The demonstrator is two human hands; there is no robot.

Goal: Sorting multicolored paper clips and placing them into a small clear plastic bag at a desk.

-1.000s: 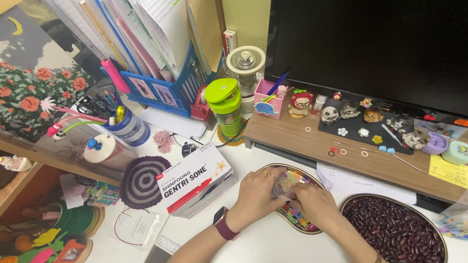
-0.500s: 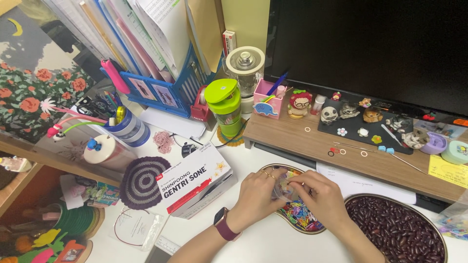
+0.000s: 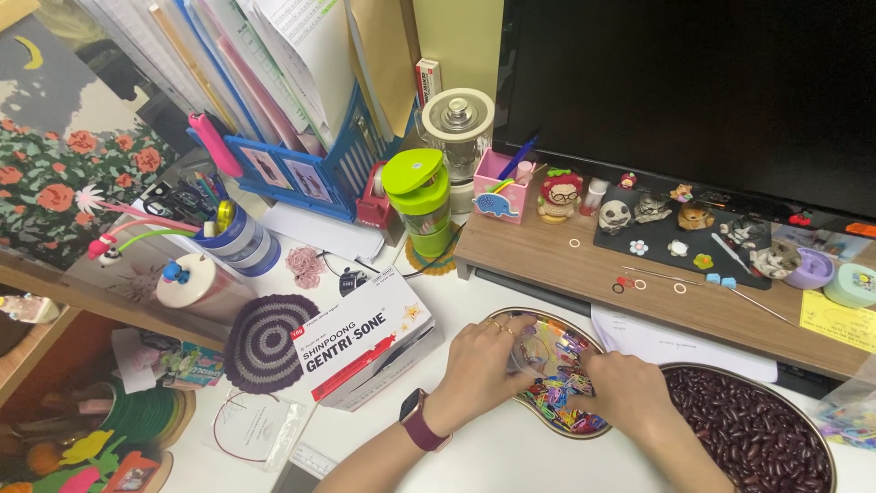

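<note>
Resting over a kidney-shaped metal dish (image 3: 527,318) of small colourful clips (image 3: 558,365) on the white bench (image 3: 511,452), both hands cover much of what lies in it. The left hand (image 3: 476,367), with rings and a dark red watch (image 3: 422,424) at the wrist, curls its fingers round something small and clear at the dish's near-left part; what it is cannot be made out. The right hand (image 3: 628,394) lies palm down on the clips with fingers bent inward, its fingertips hidden, so whether it pinches anything cannot be told. Just beside it, a second dish of dark red beans (image 3: 757,429) is cut off by the lower edge. A white box (image 3: 365,338) sits left of the hands.
</note>
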